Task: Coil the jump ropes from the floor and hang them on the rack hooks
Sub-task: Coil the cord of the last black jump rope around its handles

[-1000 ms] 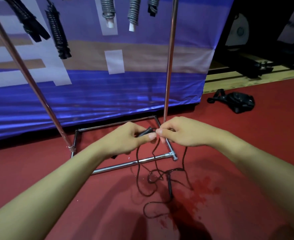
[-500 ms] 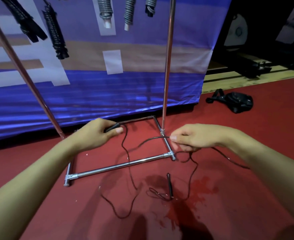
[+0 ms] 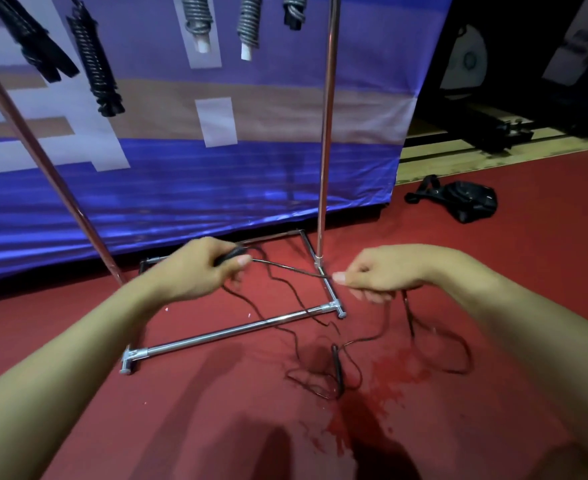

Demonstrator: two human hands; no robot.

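A thin black jump rope (image 3: 287,268) stretches between my two hands above the red floor. My left hand (image 3: 195,271) grips one black handle (image 3: 230,254) of it. My right hand (image 3: 379,275) pinches the cord, and more cord hangs below that hand. The rest of the rope lies in loose loops on the floor, with its second handle (image 3: 337,367) lying near a dark red stain. The chrome rack (image 3: 325,133) stands just behind my hands. Several coiled ropes (image 3: 95,64) hang from its top.
The rack's base bars (image 3: 230,332) lie on the floor under and in front of my hands. A blue banner (image 3: 181,181) hangs behind the rack. A black bag (image 3: 465,199) lies on the floor at the right. Dark equipment stands beyond a wooden strip at the far right.
My hands drew apart from touching a second ago, stretching the cord between them. Over the last half second they stayed about the same distance apart. The cord loops on the floor have shifted.
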